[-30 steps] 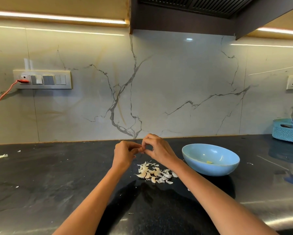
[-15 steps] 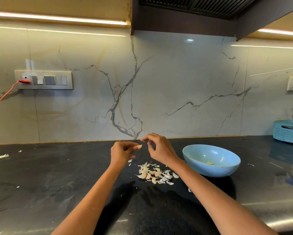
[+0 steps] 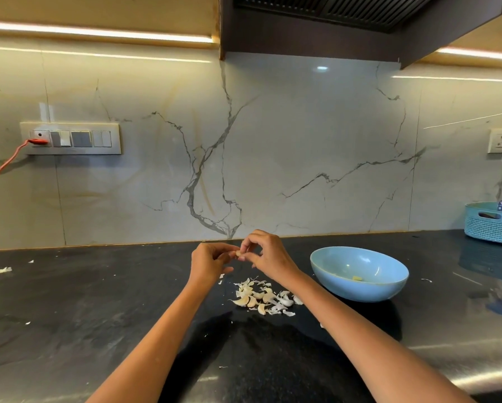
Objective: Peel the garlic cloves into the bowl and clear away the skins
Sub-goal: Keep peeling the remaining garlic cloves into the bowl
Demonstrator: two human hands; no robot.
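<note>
Since half a second ago, right hand (image 3: 268,254) rejoins left hand (image 3: 207,261); both pinch clove (image 3: 239,253); risk: slipping onto skins (image 3: 265,298), missing bowl (image 3: 359,289)

Veined marble backsplash (image 3: 302,146), black countertop (image 3: 84,301)

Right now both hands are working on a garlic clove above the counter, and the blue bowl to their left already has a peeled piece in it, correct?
Nearly. The blue bowl stands to the right of the hands, not the left, as the head view shows. The rest holds: the left hand and right hand pinch a garlic clove between them above the counter, and a peeled piece lies in the bowl.
</note>
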